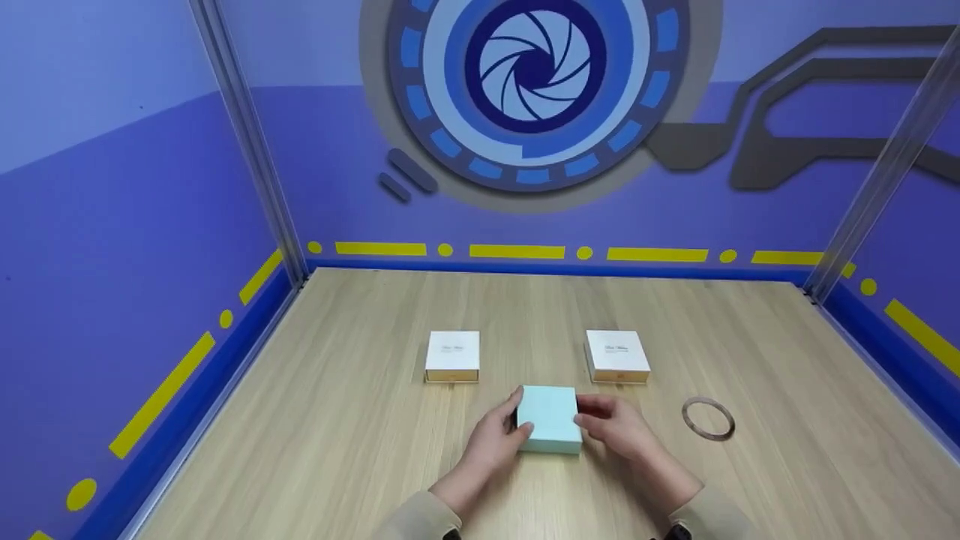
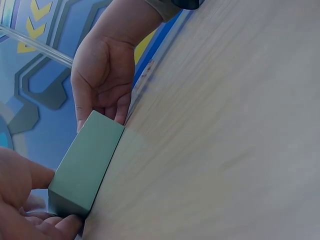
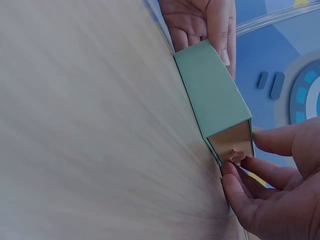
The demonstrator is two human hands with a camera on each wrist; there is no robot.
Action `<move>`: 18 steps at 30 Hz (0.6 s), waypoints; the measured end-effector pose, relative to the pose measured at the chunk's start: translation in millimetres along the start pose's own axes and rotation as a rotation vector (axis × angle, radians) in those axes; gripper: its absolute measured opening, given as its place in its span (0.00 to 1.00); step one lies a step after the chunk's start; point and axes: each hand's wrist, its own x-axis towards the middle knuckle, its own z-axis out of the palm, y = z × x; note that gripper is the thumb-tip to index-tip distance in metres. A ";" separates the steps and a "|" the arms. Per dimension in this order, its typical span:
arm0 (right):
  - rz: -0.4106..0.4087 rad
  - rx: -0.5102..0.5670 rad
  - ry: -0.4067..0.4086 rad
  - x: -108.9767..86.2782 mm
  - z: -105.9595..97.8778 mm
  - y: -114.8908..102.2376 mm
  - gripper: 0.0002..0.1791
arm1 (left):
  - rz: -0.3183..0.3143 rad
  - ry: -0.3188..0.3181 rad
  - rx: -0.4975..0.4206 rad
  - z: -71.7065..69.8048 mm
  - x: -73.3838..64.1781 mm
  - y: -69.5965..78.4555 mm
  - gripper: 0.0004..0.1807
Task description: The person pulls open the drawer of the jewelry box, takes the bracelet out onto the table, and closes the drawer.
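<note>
A small mint-green box [image 1: 550, 412] lies on the table between both hands. My left hand [image 1: 491, 435] grips its left side, thumb on the top near the front corner and fingers around the far side. At the opposite end, the right wrist view shows a tan inner panel with a small ribbon tab [image 3: 237, 156]. My right hand [image 3: 285, 175] holds this end, its thumb against the box's edge and its fingertips beside the tab and lower edge. Whether those fingertips pinch the ribbon itself is unclear. The left wrist view shows a closed green side [image 2: 90, 157].
Two white boxes with gold-coloured fronts stand behind the hands, one at left [image 1: 452, 345] and one at right [image 1: 616, 345]. A thin brownish ring [image 1: 721, 437] lies right of my right hand. Blue panels border the wooden table [image 1: 360, 420].
</note>
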 end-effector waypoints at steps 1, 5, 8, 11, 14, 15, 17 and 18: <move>-0.003 -0.001 -0.001 0.3 0.1 0.2 0.25 | 0.001 -0.006 -0.006 -1.0 0.3 -0.6 0.34; -0.005 0.000 -0.002 0.8 -0.3 0.7 0.24 | -0.023 -0.029 0.001 -3.5 1.7 -0.9 0.33; 0.004 0.004 -0.003 0.4 -0.9 0.5 0.24 | -0.046 -0.045 0.007 -3.7 2.5 -1.0 0.34; 0.010 0.011 -0.008 0.0 -1.2 0.8 0.25 | -0.065 -0.049 0.012 -2.9 2.9 -1.0 0.34; 0.005 0.019 -0.018 -0.2 -1.1 1.6 0.26 | -0.074 -0.040 0.029 -2.1 3.2 -0.4 0.34; 0.002 0.018 -0.021 -0.2 -1.2 2.0 0.26 | -0.078 -0.036 0.034 -1.9 3.2 0.0 0.34; 0.004 0.024 -0.021 0.3 -0.9 2.9 0.26 | -0.083 -0.030 0.036 -1.6 3.1 0.3 0.34; 0.003 0.025 -0.022 0.7 -0.8 3.5 0.26 | -0.084 -0.027 0.037 -1.6 3.0 0.4 0.34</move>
